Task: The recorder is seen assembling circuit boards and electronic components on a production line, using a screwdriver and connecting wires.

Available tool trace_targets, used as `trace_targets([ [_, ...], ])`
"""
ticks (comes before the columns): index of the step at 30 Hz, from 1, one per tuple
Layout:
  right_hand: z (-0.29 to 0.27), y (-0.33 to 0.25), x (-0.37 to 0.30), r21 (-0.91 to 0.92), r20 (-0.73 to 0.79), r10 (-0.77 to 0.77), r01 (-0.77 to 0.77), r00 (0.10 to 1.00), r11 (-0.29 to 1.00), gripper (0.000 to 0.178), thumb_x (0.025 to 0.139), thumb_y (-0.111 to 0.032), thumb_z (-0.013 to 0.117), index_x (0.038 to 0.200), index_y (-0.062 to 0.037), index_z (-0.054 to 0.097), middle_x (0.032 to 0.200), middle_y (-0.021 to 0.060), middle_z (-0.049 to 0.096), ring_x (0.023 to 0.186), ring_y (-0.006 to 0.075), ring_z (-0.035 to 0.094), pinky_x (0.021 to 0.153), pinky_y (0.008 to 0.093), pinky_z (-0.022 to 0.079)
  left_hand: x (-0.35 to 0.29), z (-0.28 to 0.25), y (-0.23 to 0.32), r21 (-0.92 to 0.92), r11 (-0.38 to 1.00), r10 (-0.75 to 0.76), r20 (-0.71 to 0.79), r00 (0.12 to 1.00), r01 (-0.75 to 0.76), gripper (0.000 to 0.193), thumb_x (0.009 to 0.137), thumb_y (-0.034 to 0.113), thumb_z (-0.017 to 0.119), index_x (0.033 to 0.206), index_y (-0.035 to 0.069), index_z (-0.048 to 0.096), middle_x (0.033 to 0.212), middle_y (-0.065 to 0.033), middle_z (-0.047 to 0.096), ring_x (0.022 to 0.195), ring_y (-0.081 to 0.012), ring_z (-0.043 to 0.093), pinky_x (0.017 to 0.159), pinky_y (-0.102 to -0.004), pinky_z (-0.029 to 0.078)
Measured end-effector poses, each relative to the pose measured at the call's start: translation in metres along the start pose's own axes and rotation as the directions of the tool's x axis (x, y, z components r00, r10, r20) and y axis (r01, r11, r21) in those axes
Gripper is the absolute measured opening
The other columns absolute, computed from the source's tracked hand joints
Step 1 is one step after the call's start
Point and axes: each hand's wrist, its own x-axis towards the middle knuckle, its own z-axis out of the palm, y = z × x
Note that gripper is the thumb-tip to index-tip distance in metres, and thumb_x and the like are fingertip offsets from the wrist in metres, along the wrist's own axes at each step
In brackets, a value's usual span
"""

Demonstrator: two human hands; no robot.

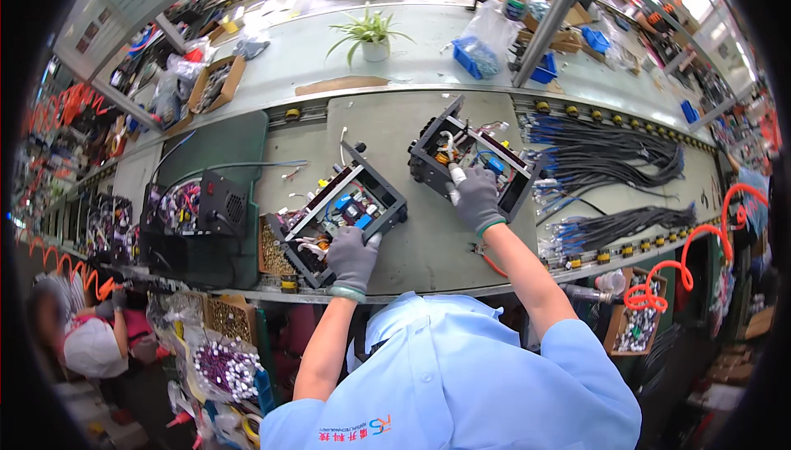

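Grey-gloved left hand [353,257] and right hand [478,196] are rested on two open, black-framed electronic units, left unit [350,207] and right unit [494,161], set side by side on a green mat [428,248].

Circuitry and white wiring [449,145] appear to be already fitted in both; covers are seen on neither top. The left unit's long axis is slanted from lower left to upper right, the right unit's from upper left to lower right; which ends are fronts cannot be told. Fingers are bent over the near edges; whether anything is pinched cannot be told.
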Motion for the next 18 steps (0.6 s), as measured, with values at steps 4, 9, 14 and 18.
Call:
trace_targets([
  [4,-0.015,0.037,0.002,0.124,-0.004,-0.184,0.183,0.983,0.975,0.035,0.084,-0.031,0.07,0.113,-0.0109,0.068,0.088,0.011,0.063,0.088,0.0311,0.059,0.079,0.0448,0.042,-0.022,0.006,0.002,-0.014,0.982,0.186,-0.05,0.981,-0.187,0.039,0.071,0.044,0.078,0.071,0.009,0.061,0.078,-0.0102,0.06,0.072,-0.0309,0.063,0.062,-0.044,0.05],
  [9,-0.044,0.063,-0.021,0.225,0.031,-0.259,0.245,0.965,0.943,0.026,0.074,-0.036,0.078,0.076,-0.0124,0.068,0.071,0.009,0.063,0.072,0.0296,0.059,0.069,0.0421,0.043,-0.046,-0.01,0.007,-0.133,0.904,0.415,0.044,0.909,-0.406,0.036,0.067,0.042,0.079,0.069,0.011,0.061,0.077,-0.0062,0.058,0.069,-0.0274,0.061,0.059,-0.0422,0.049],
  [14,-0.048,0.063,-0.053,0.281,0.035,-0.283,0.263,0.958,0.923,0.03,0.073,-0.04,0.079,0.072,-0.0125,0.067,0.067,0.0077,0.061,0.068,0.029,0.057,0.07,0.0421,0.042,-0.051,-0.012,0.011,-0.146,0.878,0.468,0.062,0.882,-0.456,0.038,0.066,0.043,0.079,0.069,0.01,0.061,0.077,-0.006,0.057,0.07,-0.0265,0.061,0.06,-0.0413,0.048],
  [18,-0.062,0.049,-0.058,0.256,0.052,-0.187,0.168,0.981,0.952,0.03,0.077,-0.039,0.076,0.088,-0.0115,0.07,0.077,0.0083,0.064,0.077,0.0295,0.059,0.076,0.0417,0.043,-0.045,-0.021,0.008,-0.147,0.878,0.473,0.129,0.871,-0.455,0.034,0.074,0.042,0.075,0.073,0.01,0.062,0.079,-0.0067,0.058,0.071,-0.0265,0.061,0.061,-0.0408,0.048],
])
